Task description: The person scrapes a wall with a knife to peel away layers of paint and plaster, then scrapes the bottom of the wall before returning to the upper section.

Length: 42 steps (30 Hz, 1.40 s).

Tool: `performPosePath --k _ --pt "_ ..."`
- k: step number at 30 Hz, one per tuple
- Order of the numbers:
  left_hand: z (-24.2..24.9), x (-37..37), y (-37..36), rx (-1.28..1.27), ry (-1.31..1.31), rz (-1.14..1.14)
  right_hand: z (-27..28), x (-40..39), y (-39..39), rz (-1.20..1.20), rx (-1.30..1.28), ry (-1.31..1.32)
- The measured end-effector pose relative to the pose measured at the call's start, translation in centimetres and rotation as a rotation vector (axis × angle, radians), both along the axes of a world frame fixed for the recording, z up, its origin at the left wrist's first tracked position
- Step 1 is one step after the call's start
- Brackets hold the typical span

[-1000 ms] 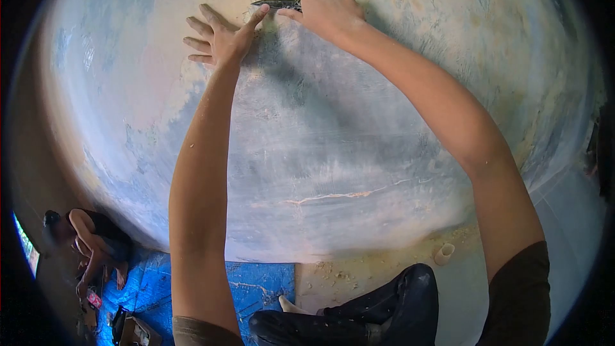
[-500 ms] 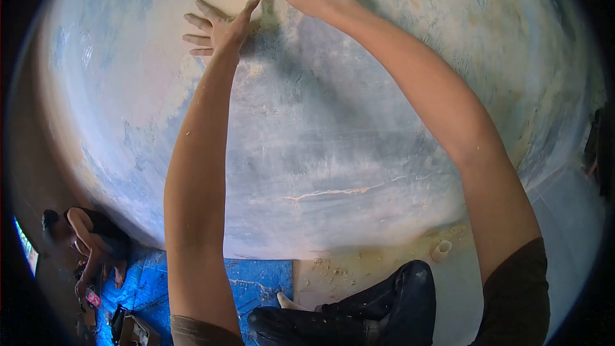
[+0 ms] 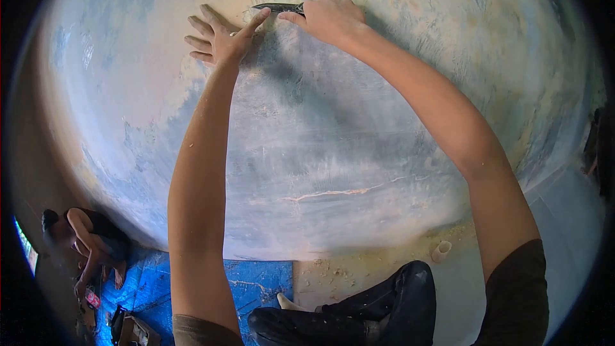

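A large curved surface [image 3: 320, 154], mottled in blue, grey and cream, fills most of the view. My left hand [image 3: 224, 37] lies against its upper part with the fingers spread, its thumb touching the blade near the tip. My right hand [image 3: 330, 19] is closed around the handle of a dark knife [image 3: 278, 8]. The blade points left and lies against the surface. Most of the handle is hidden by my right hand. Lower down, a thin pale crack [image 3: 333, 193] runs across the surface.
At the lower left a person [image 3: 96, 237] crouches by a blue tarp [image 3: 256, 282], near an open box [image 3: 138, 332]. A pale cup [image 3: 441, 251] stands on the floor among scraps. Part of another person [image 3: 594, 147] shows at the right edge.
My right hand and the knife have moved down and slightly right. My left hand has shifted slightly down, its thumb now at the blade.
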State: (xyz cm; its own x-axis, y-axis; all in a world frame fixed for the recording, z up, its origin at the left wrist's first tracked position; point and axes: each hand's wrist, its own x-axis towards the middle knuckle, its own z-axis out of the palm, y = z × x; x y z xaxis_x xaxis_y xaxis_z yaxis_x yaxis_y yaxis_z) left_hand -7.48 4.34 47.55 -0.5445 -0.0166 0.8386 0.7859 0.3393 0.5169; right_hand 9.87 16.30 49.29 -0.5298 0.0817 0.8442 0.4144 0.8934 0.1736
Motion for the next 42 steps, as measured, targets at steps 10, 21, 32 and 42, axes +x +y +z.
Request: performPosePath --k 10,21,32,42 --pt "0.6 0.6 0.2 0.046 -0.040 -0.011 0.8 -0.9 -0.4 -0.038 0.033 0.048" --pt "1.9 0.7 0.4 0.107 -0.114 -0.067 3.0 -1.0 -1.3 0.001 -0.066 0.038" --pt "-0.2 0.0 -0.3 -0.005 -0.026 -0.026 0.0 0.1 -1.3 -0.006 -0.086 -0.002" --pt "1.0 0.6 0.3 0.104 -0.093 -0.052 2.0 -0.5 -1.8 0.004 -0.074 0.036"
